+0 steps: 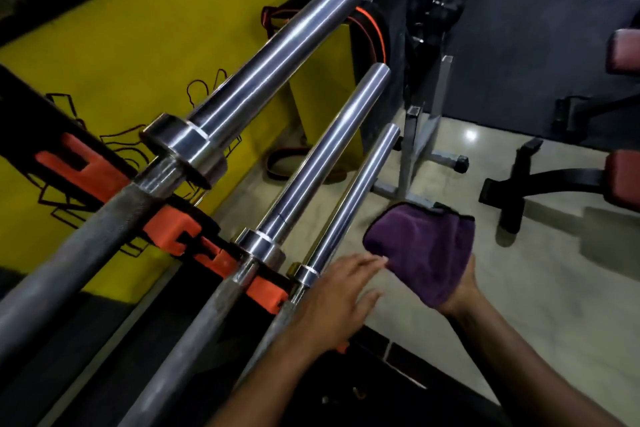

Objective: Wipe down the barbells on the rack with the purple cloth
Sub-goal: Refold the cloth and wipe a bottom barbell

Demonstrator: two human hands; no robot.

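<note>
- Right hand (457, 291): grip closed on the purple cloth (424, 253), fingers hidden under the fabric, which drapes over them; held in the air to the right of the rack, touching no bar.
- Left hand (337, 295): fingers straight and spread, holding nothing; fingertips at the cloth's near edge, palm just beside the collar of the nearest barbell.
- Purple cloth: soft, light, plush pile; judged to fold and bunch easily, best wrapped around a sleeve with the palm behind it.
- Nearest barbell (353, 201): thinnest polished sleeve, closest to the cloth.
- Middle barbell (325, 156): chrome sleeve, dull knurled shaft below its collar.
- Far barbell (277, 45): thickest sleeve, broad collar.
- Barbells, handling: heavy, rigid, smooth sleeves likely slippery; wipe in place rather than lift.
- Rack (173, 232): black frame with orange cradles carrying all three bars.
- Surroundings: yellow wall panel (138, 28), tiled floor (519, 288), red-padded bench (623, 177) well apart.
</note>
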